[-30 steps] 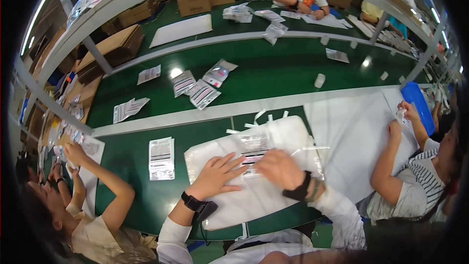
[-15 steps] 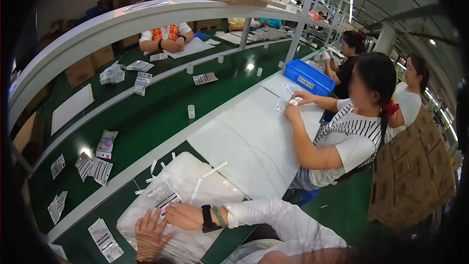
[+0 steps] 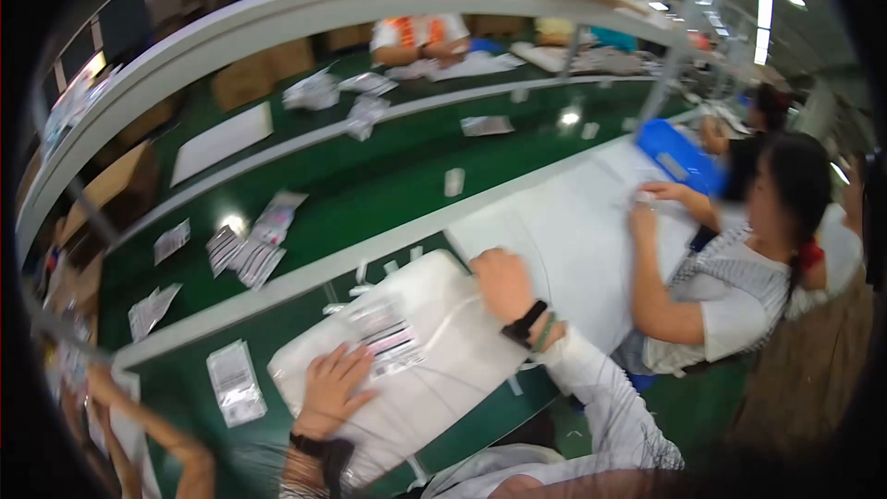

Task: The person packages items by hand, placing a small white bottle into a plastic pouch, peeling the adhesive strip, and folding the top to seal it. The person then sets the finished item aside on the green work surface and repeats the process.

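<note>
Two hands at the pad. Your left hand lies palm down, fingers spread, fingertips at the near-left edge of the printed flat pouch; nothing seen gripped, and contact with the pouch edge looks likely but is not certain. Your right hand is over the pad's far right edge, fingers partly curled and blurred; cannot tell whether it has hold of anything. The pouch lies on the pad between your hands, closer to the left.

Risks (judgement): the pouch could skid or turn if your left fingers press only its edge, since both surfaces look slick. A crease could form if you push sideways. Your left forearm, swung outward, could spread the pouch stack lying left of that hand. The white strips ahead of your left hand, past the pouch, could cling to a sleeve or finger if tacky; tackiness not verifiable.

Materials: white pad under both hands, broad, rounded corners, glossy, wrinkled film-like skin. Pouch rectangular, shiny, thin, with dark and pink print bands. Strips narrow, paper-like. White sheet right of your right hand, matte, lightly creased. Green tabletop left of your left hand, smooth.
</note>
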`<action>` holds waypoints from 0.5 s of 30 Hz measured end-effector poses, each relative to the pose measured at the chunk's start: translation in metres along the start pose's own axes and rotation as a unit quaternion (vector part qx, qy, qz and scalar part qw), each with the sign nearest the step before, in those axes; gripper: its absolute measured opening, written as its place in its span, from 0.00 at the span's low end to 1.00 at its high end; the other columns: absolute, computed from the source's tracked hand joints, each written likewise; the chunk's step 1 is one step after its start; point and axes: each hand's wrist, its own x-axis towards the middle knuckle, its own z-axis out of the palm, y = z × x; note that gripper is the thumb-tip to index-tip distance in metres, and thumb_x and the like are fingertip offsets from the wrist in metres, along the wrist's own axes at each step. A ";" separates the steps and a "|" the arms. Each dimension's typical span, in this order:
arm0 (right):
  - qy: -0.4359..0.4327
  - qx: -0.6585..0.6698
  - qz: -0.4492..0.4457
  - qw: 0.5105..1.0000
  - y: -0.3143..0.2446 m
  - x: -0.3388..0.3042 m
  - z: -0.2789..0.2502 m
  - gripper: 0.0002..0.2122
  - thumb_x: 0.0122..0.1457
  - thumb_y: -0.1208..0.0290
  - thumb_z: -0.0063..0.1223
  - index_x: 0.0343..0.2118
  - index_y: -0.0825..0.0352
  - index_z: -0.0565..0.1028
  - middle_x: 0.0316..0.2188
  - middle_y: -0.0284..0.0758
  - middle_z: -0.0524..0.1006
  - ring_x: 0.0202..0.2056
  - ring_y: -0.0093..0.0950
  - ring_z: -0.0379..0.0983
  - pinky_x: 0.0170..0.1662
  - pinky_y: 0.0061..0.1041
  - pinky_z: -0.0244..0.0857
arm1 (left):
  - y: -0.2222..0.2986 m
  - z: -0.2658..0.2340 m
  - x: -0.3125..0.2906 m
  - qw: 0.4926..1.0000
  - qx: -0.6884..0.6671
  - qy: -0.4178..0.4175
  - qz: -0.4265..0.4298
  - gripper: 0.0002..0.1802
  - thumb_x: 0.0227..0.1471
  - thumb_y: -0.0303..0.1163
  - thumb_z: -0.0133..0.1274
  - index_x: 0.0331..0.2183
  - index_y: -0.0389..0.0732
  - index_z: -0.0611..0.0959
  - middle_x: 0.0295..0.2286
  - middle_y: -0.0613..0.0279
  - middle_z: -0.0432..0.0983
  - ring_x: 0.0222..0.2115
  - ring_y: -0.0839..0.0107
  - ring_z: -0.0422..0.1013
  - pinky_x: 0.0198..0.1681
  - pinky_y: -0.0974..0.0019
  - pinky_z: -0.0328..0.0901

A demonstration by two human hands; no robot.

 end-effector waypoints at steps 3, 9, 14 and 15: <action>0.045 0.144 -0.097 0.984 -0.016 0.010 -0.015 0.17 0.51 0.81 0.46 0.44 0.59 0.76 0.39 0.33 0.77 0.48 0.34 0.70 0.48 0.35 0.61 | 0.003 0.002 0.016 1.000 0.023 0.010 0.009 0.36 0.52 0.51 0.55 0.60 0.50 0.69 0.61 0.66 0.62 0.62 0.61 0.55 0.61 0.51 0.48; -0.199 0.299 -0.274 0.892 -0.044 0.009 0.013 0.28 0.47 0.83 0.49 0.54 0.54 0.73 0.45 0.31 0.77 0.53 0.32 0.67 0.53 0.31 0.57 | -0.005 0.009 0.012 0.999 0.024 0.038 0.016 0.35 0.52 0.51 0.56 0.60 0.51 0.70 0.61 0.68 0.63 0.62 0.62 0.56 0.61 0.53 0.48; -0.252 0.266 -0.245 0.898 -0.048 0.008 0.005 0.25 0.50 0.76 0.55 0.54 0.54 0.73 0.46 0.27 0.77 0.53 0.31 0.67 0.55 0.30 0.55 | -0.007 0.010 0.015 0.998 0.019 0.059 0.001 0.31 0.52 0.50 0.56 0.56 0.53 0.75 0.56 0.71 0.68 0.59 0.64 0.60 0.59 0.54 0.50; -0.252 0.266 -0.248 0.897 -0.049 0.008 0.004 0.25 0.50 0.76 0.55 0.54 0.54 0.73 0.46 0.27 0.77 0.53 0.31 0.67 0.55 0.30 0.55 | -0.006 0.010 0.019 0.998 0.012 0.069 -0.009 0.29 0.51 0.49 0.57 0.54 0.53 0.76 0.55 0.72 0.70 0.58 0.65 0.61 0.57 0.54 0.51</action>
